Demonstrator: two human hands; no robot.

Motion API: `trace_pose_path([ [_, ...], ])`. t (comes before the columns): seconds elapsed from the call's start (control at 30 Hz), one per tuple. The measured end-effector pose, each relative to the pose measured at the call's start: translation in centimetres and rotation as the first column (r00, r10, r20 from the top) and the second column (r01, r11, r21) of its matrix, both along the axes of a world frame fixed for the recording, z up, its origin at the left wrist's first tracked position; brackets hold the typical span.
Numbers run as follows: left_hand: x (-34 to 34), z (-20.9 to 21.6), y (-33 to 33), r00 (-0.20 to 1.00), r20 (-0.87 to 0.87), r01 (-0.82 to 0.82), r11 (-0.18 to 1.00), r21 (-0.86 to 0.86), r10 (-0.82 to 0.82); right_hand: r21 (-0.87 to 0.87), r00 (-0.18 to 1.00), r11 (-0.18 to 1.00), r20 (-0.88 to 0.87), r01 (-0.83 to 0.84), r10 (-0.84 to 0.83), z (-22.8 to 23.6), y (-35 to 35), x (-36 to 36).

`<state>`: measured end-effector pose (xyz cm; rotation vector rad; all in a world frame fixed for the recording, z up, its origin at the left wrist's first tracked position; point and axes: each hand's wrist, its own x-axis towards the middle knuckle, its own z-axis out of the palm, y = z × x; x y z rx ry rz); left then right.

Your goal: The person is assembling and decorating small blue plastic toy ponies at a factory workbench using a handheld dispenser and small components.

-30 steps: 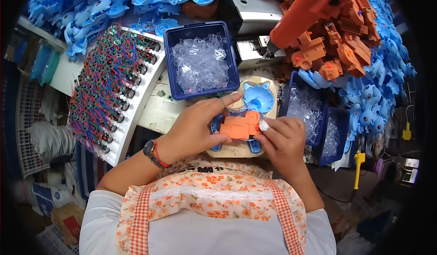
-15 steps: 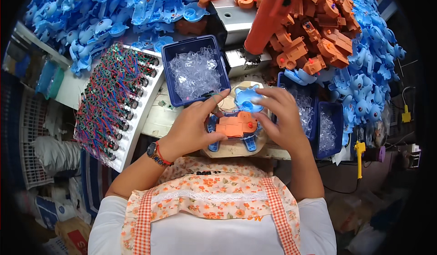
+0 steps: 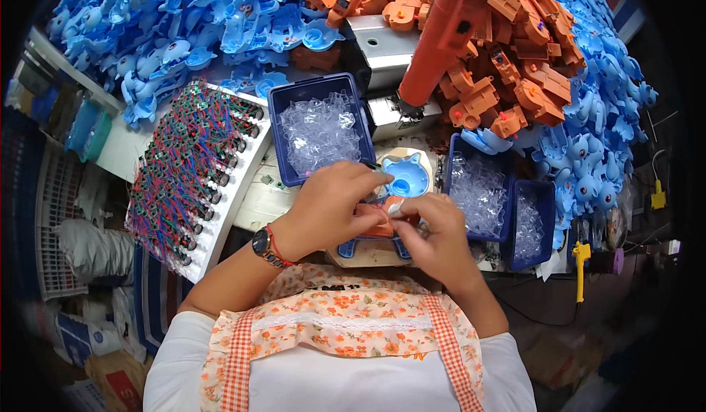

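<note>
My left grip [image 3: 329,200] and right grip [image 3: 438,237] meet over the orange case [image 3: 379,230] (mostly hidden); whether either is clamped, I can't tell.

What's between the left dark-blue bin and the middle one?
In the head view: a pale base with a light-blue shell on it, and fingers of the left hand.

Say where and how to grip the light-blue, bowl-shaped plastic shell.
Pinch the blue shell by its right rim, probably from the right: its hollow faces up, while left hand and right hand crowd its left and near sides.
</note>
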<state>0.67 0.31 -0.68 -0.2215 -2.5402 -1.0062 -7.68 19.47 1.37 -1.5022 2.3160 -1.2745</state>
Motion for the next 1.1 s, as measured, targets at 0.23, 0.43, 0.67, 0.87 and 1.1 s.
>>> trace_pose_path([
  [0.23,0.8,0.5,1.4,0.988,0.022,-0.144,0.963,-0.228,0.153,-0.094,0.979,0.994,0.2,0.058,-0.038,-1.2,1.5,2.2],
  [0.43,1.3,-1.3,1.8,0.949,-0.268,-0.2,0.973,-0.111,0.165,-0.06,0.986,0.996,0.155,0.07,-0.06,-0.7,2.4,-2.9],
  [0.67,1.4,-1.6,1.7,0.98,-0.15,-0.129,0.991,0.034,0.132,0.244,0.974,0.96,-0.142,-0.138,0.176,-1.2,-1.1,-5.2],
  [0.87,1.7,-1.5,1.3,0.985,-0.12,-0.119,0.992,0.051,0.124,0.134,0.932,0.973,-0.289,-0.189,0.22,-0.7,-1.6,-6.6],
  [1.1,1.4,-1.7,1.6,0.982,-0.191,0.0,0.998,-0.068,-0.013,0.099,0.95,0.954,0.166,-0.284,0.265,-1.4,0.5,-8.5],
])
